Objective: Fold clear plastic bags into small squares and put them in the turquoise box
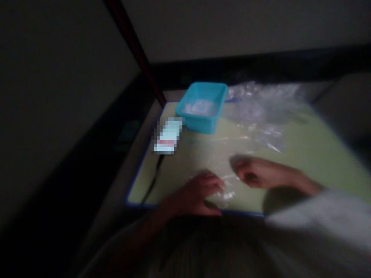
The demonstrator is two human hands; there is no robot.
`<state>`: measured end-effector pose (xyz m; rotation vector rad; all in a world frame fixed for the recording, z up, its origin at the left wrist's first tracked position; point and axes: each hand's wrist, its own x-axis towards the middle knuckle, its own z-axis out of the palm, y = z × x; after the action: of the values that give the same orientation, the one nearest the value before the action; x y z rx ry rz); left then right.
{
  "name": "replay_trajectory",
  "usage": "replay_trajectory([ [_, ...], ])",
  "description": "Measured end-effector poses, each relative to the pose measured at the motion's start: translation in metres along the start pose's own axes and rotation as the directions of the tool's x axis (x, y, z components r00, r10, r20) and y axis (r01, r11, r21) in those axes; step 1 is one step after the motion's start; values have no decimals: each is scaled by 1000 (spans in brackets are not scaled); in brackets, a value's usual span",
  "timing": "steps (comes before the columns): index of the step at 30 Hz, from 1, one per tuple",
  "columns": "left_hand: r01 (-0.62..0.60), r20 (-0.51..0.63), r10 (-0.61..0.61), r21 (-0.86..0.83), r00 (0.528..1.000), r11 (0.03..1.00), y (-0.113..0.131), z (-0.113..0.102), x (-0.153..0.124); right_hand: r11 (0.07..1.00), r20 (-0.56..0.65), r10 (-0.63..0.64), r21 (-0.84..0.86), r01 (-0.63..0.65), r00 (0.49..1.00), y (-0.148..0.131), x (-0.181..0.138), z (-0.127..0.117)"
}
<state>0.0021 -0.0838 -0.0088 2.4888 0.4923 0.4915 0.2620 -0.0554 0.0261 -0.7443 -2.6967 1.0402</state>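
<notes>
A clear plastic bag or sheet [214,148] lies on the yellow-green board, showing as faint shiny lines and creases. My left hand [203,193] rests at its near edge, fingers stretched out and thumb apart, touching crinkled plastic. To the right, my right hand [257,172] is curled with thumb and fingertips together over the board. Blur and dim light hide whatever may be in that pinch.
A turquoise plastic basin [199,122] with whitish contents stands at the back. Right of it is a heap of clear plastic bags [261,104]. A lit phone [169,135] lies at the left with a dark cord [153,179]. The blue-edged board [313,166] lies beneath.
</notes>
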Motion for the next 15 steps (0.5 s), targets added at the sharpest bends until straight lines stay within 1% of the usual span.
replay_trajectory([
  [4,3,-12,-2,131,1000,991,5,5,3,998,-35,29,65,-27,999,2,-1,-2],
  [8,-24,16,21,216,1000,976,6,11,6,995,-53,54,82,-50,997,4,-2,-2],
  [10,-13,-10,15,182,1000,983,5,13,9,993,-52,62,99,-57,997,6,-2,-2],
  [11,12,-50,-5,140,999,990,4,13,12,992,-50,66,109,-60,997,6,-3,-3],
  [13,96,-162,-91,25,983,995,2,10,18,990,-55,71,129,-63,996,7,-4,-4],
  [15,204,-268,-222,-92,938,975,-1,3,26,988,-88,78,140,-65,993,8,-6,-7],
])
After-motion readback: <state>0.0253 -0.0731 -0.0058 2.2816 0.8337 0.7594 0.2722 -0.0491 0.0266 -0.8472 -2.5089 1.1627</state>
